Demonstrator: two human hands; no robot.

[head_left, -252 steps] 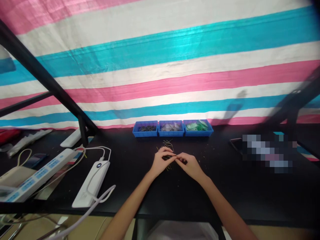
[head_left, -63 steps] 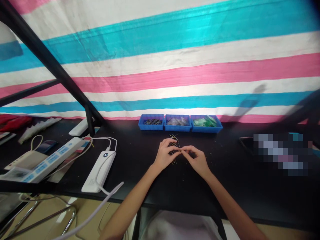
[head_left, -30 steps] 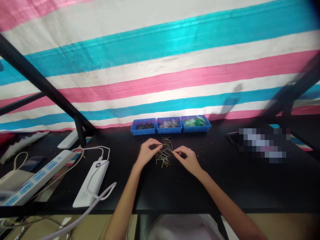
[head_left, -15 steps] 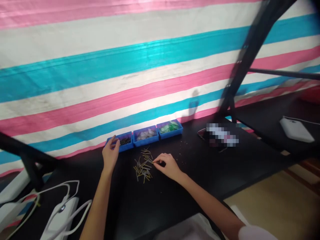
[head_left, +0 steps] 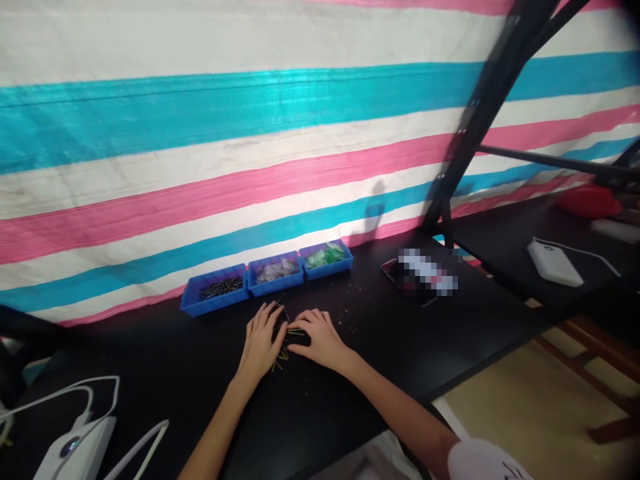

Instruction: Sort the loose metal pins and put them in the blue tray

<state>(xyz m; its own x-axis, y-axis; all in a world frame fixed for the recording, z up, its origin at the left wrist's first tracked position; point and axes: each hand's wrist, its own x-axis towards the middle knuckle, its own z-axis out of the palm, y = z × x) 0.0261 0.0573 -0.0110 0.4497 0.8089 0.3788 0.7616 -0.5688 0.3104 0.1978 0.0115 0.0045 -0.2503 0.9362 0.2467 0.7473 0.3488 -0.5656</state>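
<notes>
A pile of thin gold-and-silver metal rods (head_left: 281, 361) lies on the black table, partly covered by my hands. My left hand (head_left: 261, 341) curves over the pile from the left, its fingers and thumb closed around some of the rods. From the right, my right hand (head_left: 319, 340) meets it, thumb and fingertips bent in around rods that poke out between them. The fingertips of both hands nearly touch. Behind them stands a blue bin (head_left: 213, 305) holding similar dark rods.
Two more blue bins follow to the right, one with clear plastic bags (head_left: 276, 269), one with green bags (head_left: 327, 255). A phone (head_left: 393, 270) lies further right. White power banks (head_left: 75, 447) (head_left: 555, 262) with cables rest at either side. A black frame post (head_left: 463, 157) rises behind.
My left hand has left the bin of rods and come down right onto the pile. My right hand has shifted slightly, its fingers now bent around the rods. The view has turned a little.
</notes>
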